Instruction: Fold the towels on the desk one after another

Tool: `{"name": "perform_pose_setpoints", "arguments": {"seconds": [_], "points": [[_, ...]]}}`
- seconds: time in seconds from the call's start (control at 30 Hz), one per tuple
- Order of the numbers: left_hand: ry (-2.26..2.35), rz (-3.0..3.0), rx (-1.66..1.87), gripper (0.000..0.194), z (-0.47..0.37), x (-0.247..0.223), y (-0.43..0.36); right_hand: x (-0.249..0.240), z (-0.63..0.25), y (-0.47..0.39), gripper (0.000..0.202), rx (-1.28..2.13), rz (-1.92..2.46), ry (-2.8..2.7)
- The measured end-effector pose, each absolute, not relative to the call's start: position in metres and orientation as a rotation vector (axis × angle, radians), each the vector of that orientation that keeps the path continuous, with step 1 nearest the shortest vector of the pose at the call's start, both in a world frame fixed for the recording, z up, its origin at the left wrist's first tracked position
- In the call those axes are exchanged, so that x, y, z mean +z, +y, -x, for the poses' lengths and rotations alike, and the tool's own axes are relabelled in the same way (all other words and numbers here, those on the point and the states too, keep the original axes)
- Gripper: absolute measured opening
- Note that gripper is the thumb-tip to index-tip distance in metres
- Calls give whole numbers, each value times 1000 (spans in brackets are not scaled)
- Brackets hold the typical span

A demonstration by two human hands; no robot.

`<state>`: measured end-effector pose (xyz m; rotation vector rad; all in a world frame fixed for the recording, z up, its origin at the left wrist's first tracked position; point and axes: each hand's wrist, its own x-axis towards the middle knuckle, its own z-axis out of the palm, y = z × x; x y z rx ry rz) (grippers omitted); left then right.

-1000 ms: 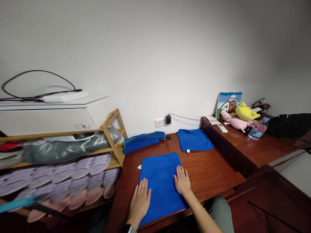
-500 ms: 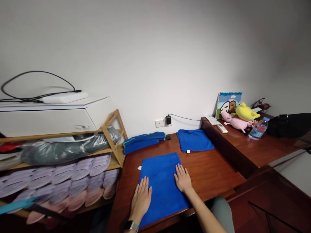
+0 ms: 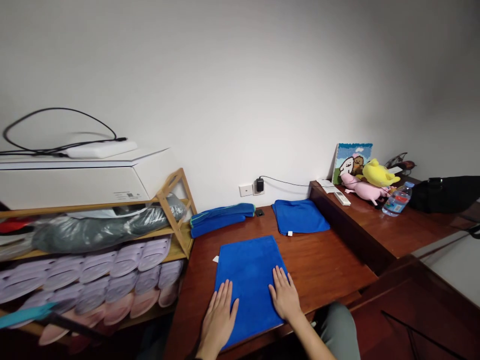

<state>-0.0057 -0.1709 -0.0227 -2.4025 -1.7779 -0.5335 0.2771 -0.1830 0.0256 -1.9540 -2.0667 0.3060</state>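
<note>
Cloth [image 3: 253, 275] lies flat, its side edges under both hands [image 3: 219, 316].

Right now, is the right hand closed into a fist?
No, the right hand lies open and flat at the edge of the spread blue cloth.

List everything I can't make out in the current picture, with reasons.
All in the head view:
- Blue cloth beneath the left hand and right hand: covered by them.
- Print on the white box: too small.
- Black item, far right: cut off by the edge.
- Pink slippers: partly behind a blurred teal-and-black strip.
</note>
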Motion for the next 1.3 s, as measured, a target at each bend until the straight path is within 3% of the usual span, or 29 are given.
{"name": "perform_pose_setpoints", "arguments": {"seconds": [0.13, 0.37, 0.63, 0.93, 1.3], "points": [[-1729, 2365, -584, 63, 3, -11, -156, 43, -281, -164, 64, 283, 1999, -2040], [-1694, 2547, -466, 58, -56, 40, -90, 63, -211, -95, 61, 379, 1764, -2150], [-1907, 2353, -457, 64, -5, -13, -85, 43, -277, -77, 64, 339, 2066, -2057], [-1759, 2496, -481, 60, -56, 28, -18, 52, -225, -32, 62, 306, 1824, -2142], [-1905, 2290, -472, 69, 7, -6, -10, 43, -275, -24, 65, 277, 2119, -1998]]}}
